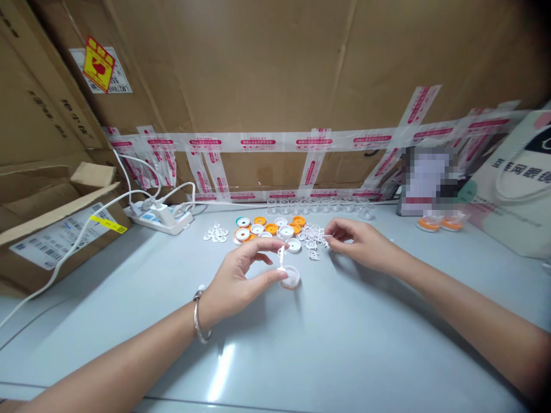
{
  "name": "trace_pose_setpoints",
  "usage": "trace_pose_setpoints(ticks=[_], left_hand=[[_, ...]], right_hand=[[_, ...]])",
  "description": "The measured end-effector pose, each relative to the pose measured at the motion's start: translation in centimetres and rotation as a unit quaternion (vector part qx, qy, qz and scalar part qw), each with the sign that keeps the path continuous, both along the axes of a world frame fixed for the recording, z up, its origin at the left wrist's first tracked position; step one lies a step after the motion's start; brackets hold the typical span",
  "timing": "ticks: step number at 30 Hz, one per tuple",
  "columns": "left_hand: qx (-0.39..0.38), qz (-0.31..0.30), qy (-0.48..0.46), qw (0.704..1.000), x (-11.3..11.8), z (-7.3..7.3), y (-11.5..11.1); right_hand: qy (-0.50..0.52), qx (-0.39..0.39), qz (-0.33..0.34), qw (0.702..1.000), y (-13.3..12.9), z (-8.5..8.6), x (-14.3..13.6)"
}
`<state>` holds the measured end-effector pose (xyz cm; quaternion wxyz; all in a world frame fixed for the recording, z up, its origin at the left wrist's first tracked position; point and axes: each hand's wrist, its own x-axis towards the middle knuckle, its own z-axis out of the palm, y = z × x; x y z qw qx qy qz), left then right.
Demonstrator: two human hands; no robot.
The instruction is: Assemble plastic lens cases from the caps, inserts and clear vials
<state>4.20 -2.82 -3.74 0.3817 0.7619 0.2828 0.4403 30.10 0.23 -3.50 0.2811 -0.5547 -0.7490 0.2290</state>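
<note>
My left hand (235, 281), with a silver bracelet at its wrist, pinches a small white plastic piece (282, 258) upright between thumb and index finger. Just beyond the thumb tip, a round clear cup (291, 277) sits on the table, partly covered by that thumb. My right hand (350, 238) is closed at the right edge of a pile of small white plastic parts (313, 236). A thin white bit shows at its fingertips, too small to name. White and orange round caps (259, 221) lie grouped beyond my left hand.
Small white pieces (215, 232) lie in a cluster on the left, near a power strip (166, 218) with cables. Clear cups (318, 205) line the back by a taped carton (258, 74). An open box (64, 229) stands left; a paper bag (512, 189) stands right.
</note>
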Motion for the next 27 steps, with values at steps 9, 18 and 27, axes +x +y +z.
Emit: trace_pose_setpoints(ticks=[9,18,27], left_hand=[[0.118,-0.060,0.118,0.984,0.3,0.2,-0.9],[0.248,0.006,0.133,0.960,0.6,-0.3,-1.4],[0.440,0.051,0.237,0.865,1.0,-0.9,-1.5]], right_hand=[[0.221,-0.139,0.157,0.952,-3.6,2.3,-3.7],[0.453,-0.203,0.041,0.867,-4.8,0.9,-6.1],[0.570,-0.250,-0.006,0.783,-6.6,-0.1,-8.1]])
